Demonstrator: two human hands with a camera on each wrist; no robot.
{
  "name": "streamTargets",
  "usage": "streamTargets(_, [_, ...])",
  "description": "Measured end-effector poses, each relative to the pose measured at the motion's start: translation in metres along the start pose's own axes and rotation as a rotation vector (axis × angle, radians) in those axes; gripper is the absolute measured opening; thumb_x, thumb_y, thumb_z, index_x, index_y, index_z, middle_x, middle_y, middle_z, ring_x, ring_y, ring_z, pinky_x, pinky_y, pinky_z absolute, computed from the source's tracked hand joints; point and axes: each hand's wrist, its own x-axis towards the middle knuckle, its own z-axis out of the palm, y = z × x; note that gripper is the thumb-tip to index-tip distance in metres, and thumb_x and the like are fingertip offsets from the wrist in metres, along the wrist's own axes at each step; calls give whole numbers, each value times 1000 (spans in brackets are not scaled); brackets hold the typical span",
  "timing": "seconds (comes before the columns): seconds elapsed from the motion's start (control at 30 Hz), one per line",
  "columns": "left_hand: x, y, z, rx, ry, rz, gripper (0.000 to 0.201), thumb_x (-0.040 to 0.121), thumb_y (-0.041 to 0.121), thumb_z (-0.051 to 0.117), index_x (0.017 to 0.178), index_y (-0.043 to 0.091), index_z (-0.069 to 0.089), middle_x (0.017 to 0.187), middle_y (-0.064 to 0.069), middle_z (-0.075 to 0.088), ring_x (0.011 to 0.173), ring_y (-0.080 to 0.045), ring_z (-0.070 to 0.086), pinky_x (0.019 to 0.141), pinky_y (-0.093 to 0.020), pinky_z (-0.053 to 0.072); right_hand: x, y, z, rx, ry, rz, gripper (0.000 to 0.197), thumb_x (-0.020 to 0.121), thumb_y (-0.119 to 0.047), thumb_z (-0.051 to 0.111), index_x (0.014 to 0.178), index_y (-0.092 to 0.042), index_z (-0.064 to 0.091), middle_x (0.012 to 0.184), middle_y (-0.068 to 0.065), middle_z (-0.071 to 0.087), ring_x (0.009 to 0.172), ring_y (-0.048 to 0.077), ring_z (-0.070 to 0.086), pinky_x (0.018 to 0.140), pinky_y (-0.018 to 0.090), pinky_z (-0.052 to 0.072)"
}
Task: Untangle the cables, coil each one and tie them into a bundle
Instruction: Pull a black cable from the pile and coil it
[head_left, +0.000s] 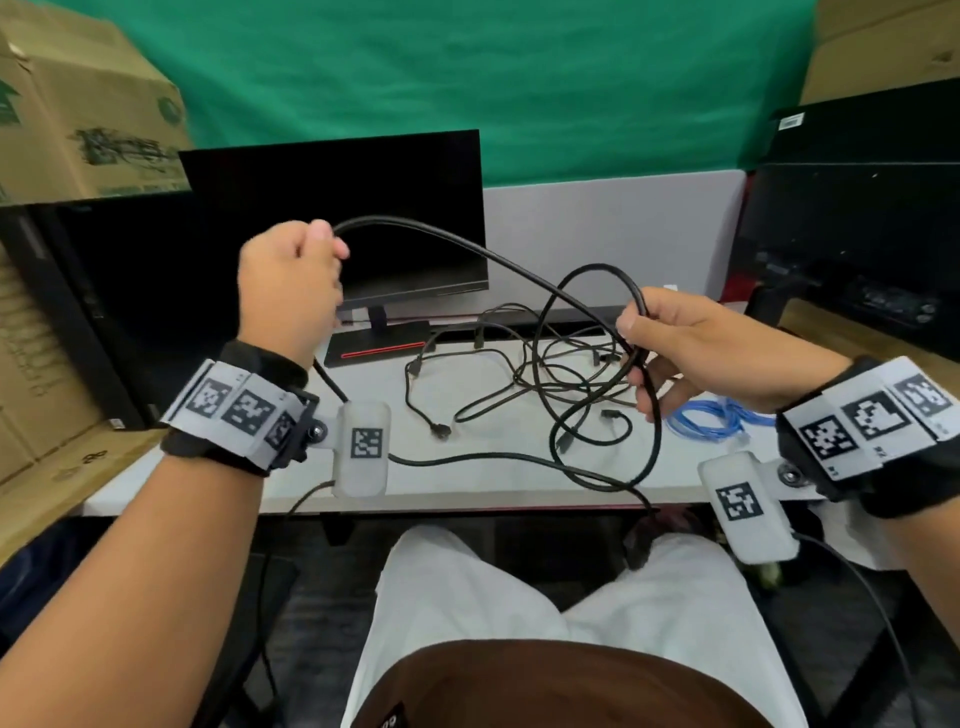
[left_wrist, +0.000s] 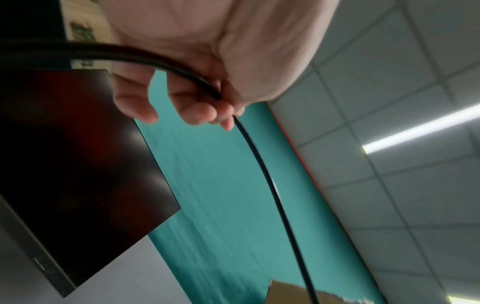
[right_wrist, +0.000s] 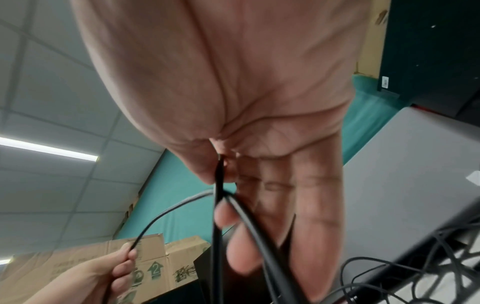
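Observation:
A thick black cable (head_left: 467, 249) arcs in the air between my two hands above the white desk (head_left: 208, 493). My left hand (head_left: 291, 280) is raised at the left, fingers curled round one stretch of it (left_wrist: 182, 72). My right hand (head_left: 675, 348) is at the right and grips a loop of the same cable (right_wrist: 221, 205) between thumb and fingers; the loop hangs down to the desk's front edge. Beneath lies a tangle of thin black cables (head_left: 545, 374). A coiled blue cable (head_left: 711, 421) lies on the desk under my right hand.
A black monitor (head_left: 337, 218) on a stand with a red line stands at the back left. Cardboard boxes (head_left: 78, 104) are stacked at the left, dark equipment (head_left: 857, 234) at the right. A grey partition and green cloth close the back.

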Motion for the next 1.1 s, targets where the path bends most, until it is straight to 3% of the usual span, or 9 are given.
streamTargets(0.17, [11, -4, -22, -187, 156, -240, 35, 105, 30, 37, 74, 24, 53, 55, 11, 42, 43, -2, 43, 42, -25, 48, -3, 5, -1, 43, -67, 53, 17, 104, -27, 45, 92, -16, 50, 100, 15, 74, 81, 27, 72, 84, 47, 56])
streamTargets(0.3, [2, 5, -10, -400, 62, -338, 31, 103, 27, 35, 76, 26, 50, 55, 11, 40, 49, -5, 43, 50, -29, 50, -2, 11, 23, 175, -130, 68, 13, 99, -27, 54, 87, -23, 52, 116, 6, 72, 119, 20, 63, 108, 46, 43])
streamTargets(0.47, [-11, 27, 9, -487, -48, -257, 32, 105, 27, 36, 78, 23, 52, 58, 11, 44, 52, -5, 48, 51, -34, 54, 0, 18, 54, 259, -239, -8, 16, 104, -18, 45, 88, -17, 42, 94, 12, 74, 101, 28, 65, 96, 46, 45])
streamTargets(0.6, [-18, 26, 9, 46, 15, 19, 23, 103, 12, 40, 106, 10, 62, 95, -3, 64, 90, -15, 65, 82, -43, 56, 0, 12, 52, 387, -138, -73, 26, 101, 0, 45, 84, -16, 35, 68, 8, 53, 73, 27, 57, 79, 59, 54])
streamTargets(0.67, [-24, 23, 13, 549, -10, 277, 40, 99, 7, 47, 138, 0, 47, 140, -17, 49, 132, -28, 46, 109, -36, 36, 1, 9, 48, 450, -60, -70, 27, 101, 2, 45, 84, -17, 34, 68, 8, 51, 67, 24, 59, 77, 63, 56])
streamTargets(0.73, [-41, 31, 23, 906, -32, 525, 62, 94, 19, 55, 149, 2, 33, 157, -19, 28, 146, -33, 25, 115, -46, 29, 2, 4, 46, 479, -5, -61, 26, 102, 0, 44, 85, -17, 34, 69, 9, 53, 66, 25, 60, 77, 63, 57])
streamTargets(0.83, [-84, 39, 53, 1000, -419, 752, 48, 91, 42, 59, 130, 15, 55, 136, -7, 52, 131, -27, 45, 99, -46, 42, -1, -3, 45, 505, 20, -79, 25, 102, -2, 44, 85, -17, 34, 69, 8, 54, 67, 23, 59, 68, 54, 60])
streamTargets(0.93, [-118, 27, 80, 735, -909, 350, 23, 95, 42, 59, 102, 19, 60, 93, 3, 66, 94, -21, 62, 76, -36, 47, -4, -8, 46, 507, 12, -119, 25, 102, -4, 46, 85, -17, 35, 70, 7, 56, 66, 18, 58, 57, 41, 58])
streamTargets(1.1, [-100, 15, 86, 189, -831, 10, 26, 102, 20, 47, 80, 12, 57, 56, 5, 52, 45, -22, 62, 45, -28, 46, 1, 3, 43, 82, 226, -243, 28, 94, -23, 65, 91, -17, 38, 71, 6, 57, 54, 12, 40, 39, 23, 35])
